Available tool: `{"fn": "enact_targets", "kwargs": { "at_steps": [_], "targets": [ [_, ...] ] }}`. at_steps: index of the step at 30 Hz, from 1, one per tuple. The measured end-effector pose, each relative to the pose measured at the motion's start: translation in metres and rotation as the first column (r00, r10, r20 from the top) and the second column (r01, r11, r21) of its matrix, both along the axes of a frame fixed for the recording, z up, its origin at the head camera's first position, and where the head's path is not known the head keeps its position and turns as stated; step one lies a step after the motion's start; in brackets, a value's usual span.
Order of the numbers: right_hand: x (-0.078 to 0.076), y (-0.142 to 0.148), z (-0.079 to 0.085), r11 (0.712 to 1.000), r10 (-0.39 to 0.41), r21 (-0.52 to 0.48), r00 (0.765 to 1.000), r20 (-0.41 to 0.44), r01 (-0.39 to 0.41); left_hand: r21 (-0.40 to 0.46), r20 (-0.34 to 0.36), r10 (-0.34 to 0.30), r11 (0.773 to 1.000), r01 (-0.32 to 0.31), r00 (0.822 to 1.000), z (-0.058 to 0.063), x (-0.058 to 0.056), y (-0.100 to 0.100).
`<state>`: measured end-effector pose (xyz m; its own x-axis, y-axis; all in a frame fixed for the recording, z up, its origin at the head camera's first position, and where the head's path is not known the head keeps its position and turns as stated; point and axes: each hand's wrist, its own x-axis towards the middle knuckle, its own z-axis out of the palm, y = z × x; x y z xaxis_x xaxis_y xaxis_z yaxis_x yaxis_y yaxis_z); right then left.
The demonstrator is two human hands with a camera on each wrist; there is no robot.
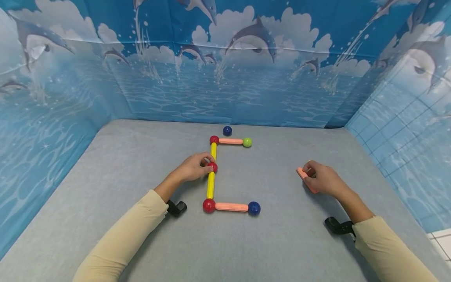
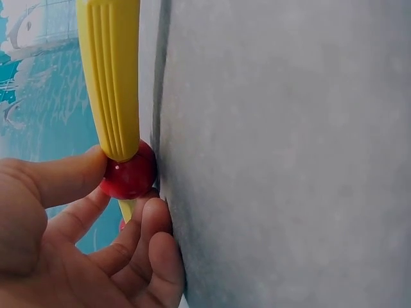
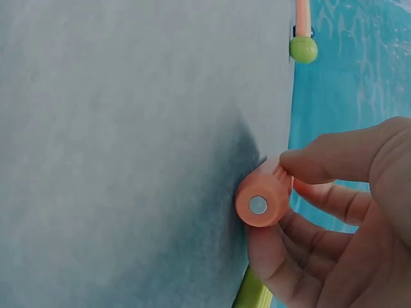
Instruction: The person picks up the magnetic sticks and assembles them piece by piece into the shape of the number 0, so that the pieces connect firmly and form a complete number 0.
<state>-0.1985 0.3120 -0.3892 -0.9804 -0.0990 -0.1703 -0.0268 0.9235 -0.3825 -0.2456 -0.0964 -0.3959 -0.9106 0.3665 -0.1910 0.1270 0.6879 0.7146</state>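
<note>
My left hand [image 1: 194,167] pinches the middle red ball [image 2: 131,173] between thumb and fingers. Two yellow magnetic rods [image 1: 210,185] join that ball to a far red ball [image 1: 214,140] and a near red ball [image 1: 209,205]. From the far one an orange rod [image 1: 230,141] runs right to a green ball [image 1: 247,142]; from the near one another orange rod [image 1: 231,206] reaches a blue ball [image 1: 254,208]. Off to the right, my right hand [image 1: 325,178] holds a loose orange magnetic rod [image 3: 263,196], its round metal end facing the wrist camera.
A separate blue ball [image 1: 227,131] lies behind the far orange rod. All of it is on a grey-covered table [image 1: 141,133], and a dolphin-print curtain [image 1: 225,90] rises along the back and sides. White tiles [image 1: 442,241] show at the lower right.
</note>
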Motion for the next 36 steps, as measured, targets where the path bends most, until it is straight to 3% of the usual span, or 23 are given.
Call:
{"fn": "enact_targets", "kwargs": {
  "at_steps": [7,16,25,36],
  "targets": [
    [0.003,-0.001,-0.001,0.989,-0.006,-0.144,0.999,0.043,0.012,0.002,0.005,0.002,1.000,-0.002,1.000,-0.001,0.000,0.001],
    [0.002,-0.009,0.001,0.941,0.007,-0.337,0.994,0.109,0.031,-0.011,-0.001,0.001,1.000,-0.001,1.000,0.000,0.000,0.000],
    [0.003,-0.029,-0.001,0.844,0.019,-0.535,0.993,0.116,0.046,-0.005,-0.004,-0.009,1.000,0.009,1.000,0.000,-0.001,0.000],
    [0.007,-0.069,-0.007,0.751,0.025,-0.653,0.984,0.176,0.098,-0.006,-0.005,-0.010,1.000,0.010,1.000,-0.001,-0.002,-0.001]
  ]
}}
